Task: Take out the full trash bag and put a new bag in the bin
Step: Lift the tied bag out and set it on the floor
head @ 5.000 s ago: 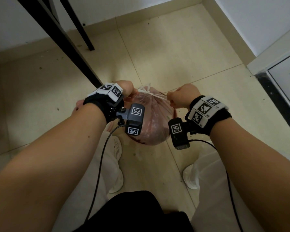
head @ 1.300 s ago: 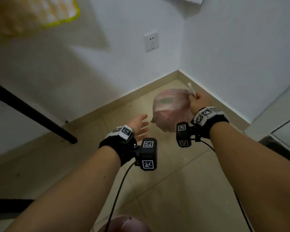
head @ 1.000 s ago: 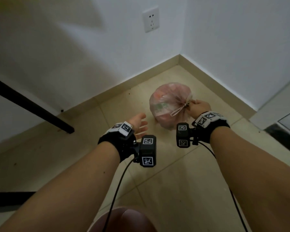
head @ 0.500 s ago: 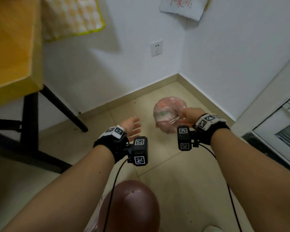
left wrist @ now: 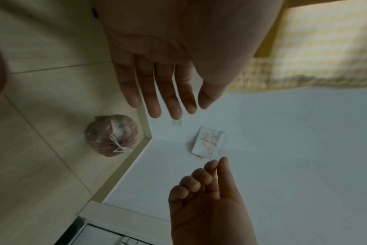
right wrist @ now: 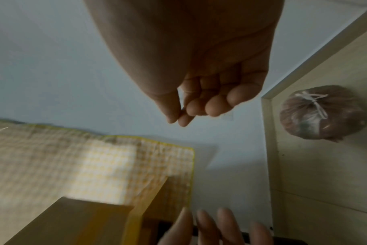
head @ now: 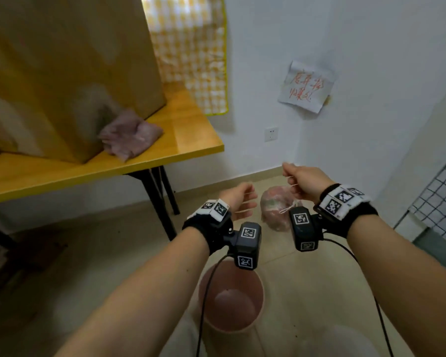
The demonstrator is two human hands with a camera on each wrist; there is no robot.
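Note:
The full trash bag point(head: 274, 212), pinkish and tied shut with a white drawstring, lies on the floor in the corner by the wall; it also shows in the wrist views point(left wrist: 109, 134) point(right wrist: 323, 114). The pink bin point(head: 231, 297) stands open on the floor below my wrists, with no liner visible inside. My left hand point(head: 242, 202) point(left wrist: 163, 102) hovers with its fingers straight and holds nothing. My right hand point(head: 298, 180) point(right wrist: 191, 112) is raised above the bag, its fingers curled into the palm and the thumb against the index finger, with nothing in it.
A yellow table point(head: 191, 140) on black legs stands at the left, bearing a big cardboard box point(head: 70, 73) and a crumpled pinkish bundle point(head: 130, 134). A checked cloth point(head: 191, 52) and a paper note point(head: 305, 90) hang on the wall. A wire grid point(head: 438, 199) is at the right.
My right hand carried the tied bag to the corner, set it on the floor and let go. Both hands have risen, and the head view has tilted up to the table.

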